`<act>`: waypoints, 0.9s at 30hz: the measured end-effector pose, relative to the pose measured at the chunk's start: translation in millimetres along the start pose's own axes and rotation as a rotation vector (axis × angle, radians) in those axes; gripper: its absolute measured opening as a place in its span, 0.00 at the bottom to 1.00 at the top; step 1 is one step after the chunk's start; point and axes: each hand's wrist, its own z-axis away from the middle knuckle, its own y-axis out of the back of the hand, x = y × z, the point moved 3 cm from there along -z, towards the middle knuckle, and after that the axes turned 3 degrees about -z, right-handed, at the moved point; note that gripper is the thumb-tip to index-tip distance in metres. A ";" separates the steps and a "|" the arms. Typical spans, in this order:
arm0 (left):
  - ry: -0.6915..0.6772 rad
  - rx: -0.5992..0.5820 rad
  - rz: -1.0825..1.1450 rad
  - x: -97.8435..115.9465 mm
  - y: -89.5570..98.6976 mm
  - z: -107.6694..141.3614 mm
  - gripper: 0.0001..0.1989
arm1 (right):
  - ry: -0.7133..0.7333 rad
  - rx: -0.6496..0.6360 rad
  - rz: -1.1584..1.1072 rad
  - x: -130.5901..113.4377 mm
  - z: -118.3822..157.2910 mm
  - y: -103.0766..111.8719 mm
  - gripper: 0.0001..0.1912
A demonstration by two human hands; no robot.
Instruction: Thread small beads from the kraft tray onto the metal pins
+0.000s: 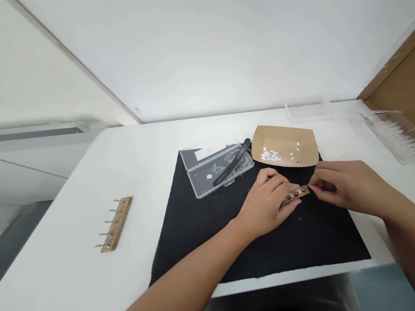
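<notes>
A small wooden strip with round metal pieces [296, 193] lies over the black cloth [259, 256]. My left hand [269, 201] is closed round the strip's left part and covers it. At the strip's right end, the fingers of my right hand [336, 184] are pinched together; what they hold is too small to make out. Just beyond my hands stands a brown paper tray [281, 138] with small white bits in it. An open clear plastic case [201, 179] with clear pieces lies to the left of the tray, and a dark curved file [233, 162] rests across it.
On the white table [66, 220] at the left lies another wooden strip [119, 223] with several metal prongs. Clear plastic trays [400, 138] stand at the right, beside a cardboard panel [412, 82]. A white wall rises behind.
</notes>
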 end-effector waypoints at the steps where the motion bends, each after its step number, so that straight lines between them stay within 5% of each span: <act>1: 0.002 -0.006 0.000 -0.1 -0.5 0.0 0.13 | 0.001 0.004 0.007 -0.3 0.3 0.4 0.05; 27: 0.067 -0.083 0.027 -4.1 -6.8 1.4 0.09 | 0.034 0.006 0.104 -8.2 -1.1 -2.9 0.07</act>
